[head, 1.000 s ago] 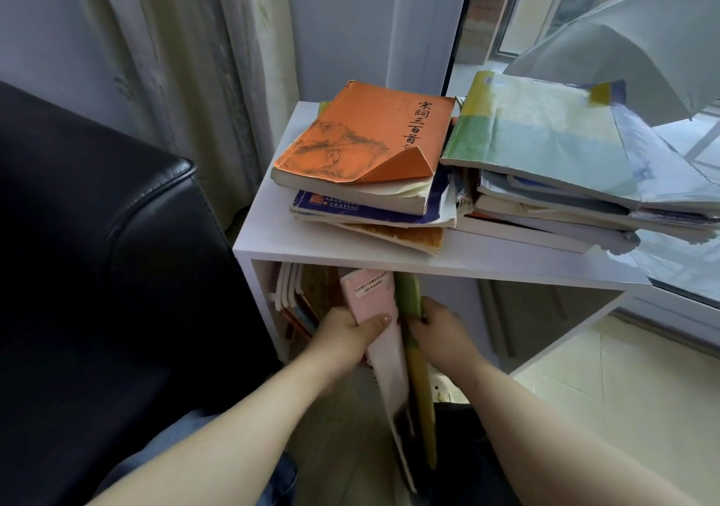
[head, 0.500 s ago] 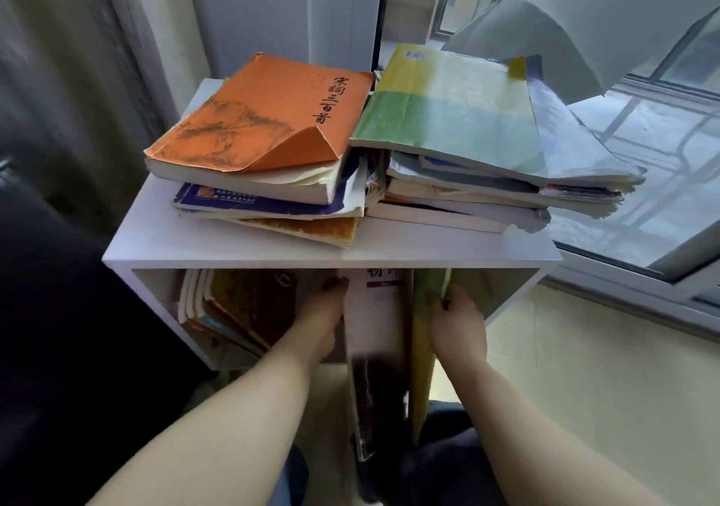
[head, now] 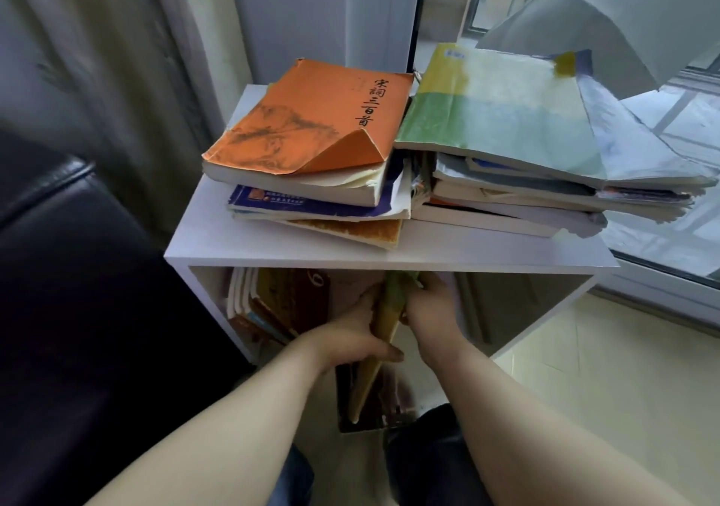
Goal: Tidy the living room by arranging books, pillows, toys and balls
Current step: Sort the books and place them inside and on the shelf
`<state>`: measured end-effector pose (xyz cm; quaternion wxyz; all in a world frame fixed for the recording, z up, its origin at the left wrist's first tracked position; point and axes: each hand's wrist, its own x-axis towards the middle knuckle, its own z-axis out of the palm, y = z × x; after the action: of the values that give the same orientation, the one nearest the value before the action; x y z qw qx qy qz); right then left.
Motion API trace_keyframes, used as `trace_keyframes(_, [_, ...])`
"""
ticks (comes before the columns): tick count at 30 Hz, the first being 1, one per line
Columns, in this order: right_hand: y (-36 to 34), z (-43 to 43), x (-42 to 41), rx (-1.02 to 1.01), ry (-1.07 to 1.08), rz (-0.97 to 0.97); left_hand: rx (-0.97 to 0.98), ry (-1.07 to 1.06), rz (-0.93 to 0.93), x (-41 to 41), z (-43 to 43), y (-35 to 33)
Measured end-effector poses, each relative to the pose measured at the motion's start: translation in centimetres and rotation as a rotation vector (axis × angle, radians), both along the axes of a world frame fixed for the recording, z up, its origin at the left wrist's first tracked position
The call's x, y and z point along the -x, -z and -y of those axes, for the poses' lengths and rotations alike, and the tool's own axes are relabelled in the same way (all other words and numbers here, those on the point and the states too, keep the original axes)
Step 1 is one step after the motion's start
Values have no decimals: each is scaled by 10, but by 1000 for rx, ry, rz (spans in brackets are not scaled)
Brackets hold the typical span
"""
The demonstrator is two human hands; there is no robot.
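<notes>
A thin yellow-green book (head: 383, 324) stands on edge at the mouth of the white shelf (head: 389, 254), with a dark-covered book (head: 374, 408) against it lower down. My left hand (head: 350, 340) grips the yellow-green book from the left, thumb across its near edge. My right hand (head: 430, 306) holds it from the right, fingers curled over its top under the shelf board. Several books (head: 272, 303) lean inside the shelf at the left. On top lie two stacks, one headed by an orange book (head: 311, 119), the other by a green-blue book (head: 502, 112).
A black leather sofa (head: 58, 271) fills the left side. Curtains (head: 117, 57) hang behind it. A window (head: 662, 193) and a pale umbrella (head: 604, 18) are at the right. Pale floor tiles (head: 604, 369) lie to the right of the shelf.
Both hands have pushed the upright books further into the shelf opening. The pink cover that faced me is now hidden, and the hands sit closer together on the yellow-green book.
</notes>
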<state>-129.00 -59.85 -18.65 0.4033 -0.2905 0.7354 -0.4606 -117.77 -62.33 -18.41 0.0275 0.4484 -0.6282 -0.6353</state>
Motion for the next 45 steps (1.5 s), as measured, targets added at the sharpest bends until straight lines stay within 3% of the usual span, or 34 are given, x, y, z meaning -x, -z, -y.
trace_keyframes(2, [-3, 5, -15, 9, -69, 41, -34, -110, -20, -18, 4, -4])
trace_keyframes(6, [-1, 12, -40, 41, -176, 41, -502, -676, -437, -55, 15, -14])
trace_keyframes(9, [6, 19, -62, 36, -284, -129, -448, -747, -485, -71, 13, -22])
trace_keyframes(11, [8, 24, -77, 70, -333, -231, -208, -723, -243, -81, 8, -23])
trace_keyframes(14, [7, 31, -94, 138, -293, -326, 352, -523, 297, -110, 0, -17])
trace_keyframes(19, [20, 45, -113, 145, -301, -379, 590, -274, 546, -129, -9, -20])
trace_keyframes(25, [23, 45, -115, 177, -279, -276, 673, -284, 597, -113, -1, -23])
trace_keyframes(28, [21, 45, -109, 233, -306, -310, 474, -338, 414, -113, 2, -23])
trace_keyframes(31, [29, 42, -108, 126, -451, -366, 322, -373, 323, -114, 4, -18])
trace_keyframes(38, [48, 43, -104, -71, -545, -259, 470, -280, 431, -112, -1, -20])
trace_keyframes(43, [54, 40, -91, -172, -624, -107, 429, -136, 543, -111, -3, -17])
trace_keyframes(45, [58, 39, -79, -237, -626, -129, 459, -135, 565, -110, -4, -16])
